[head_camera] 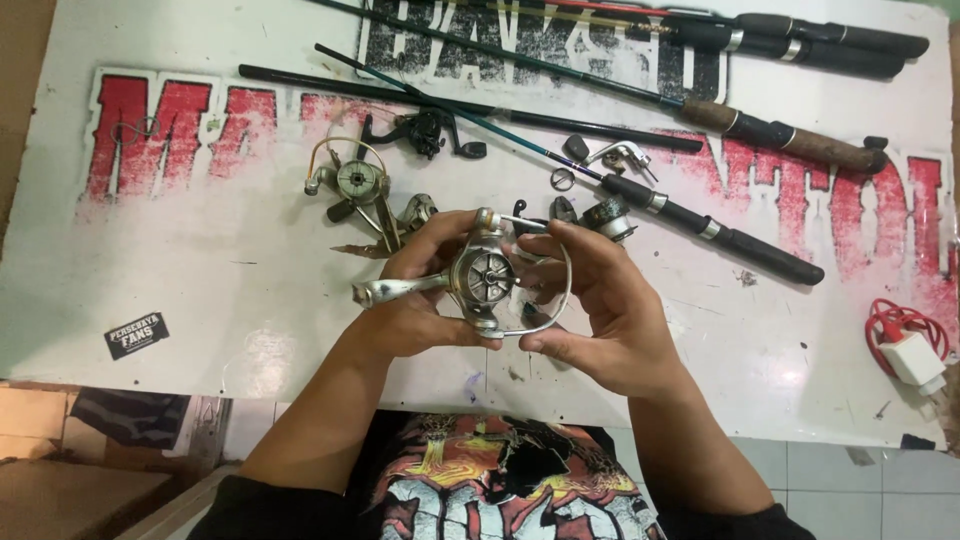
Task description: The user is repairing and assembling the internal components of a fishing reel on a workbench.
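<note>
Right now the round silver metal fishing reel (483, 277) sits up off the white table (200, 300), between both hands. Left hand (415, 300) curls around its side by the stem. Right hand (600, 305) pinches its thin wire loop, fingers bent.

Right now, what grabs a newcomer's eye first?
The silver spinning reel at centre, gripped by the left hand and right hand above the white table. Behind it lie a second reel and loose parts, with several fishing rods fanned across the top right.
</note>
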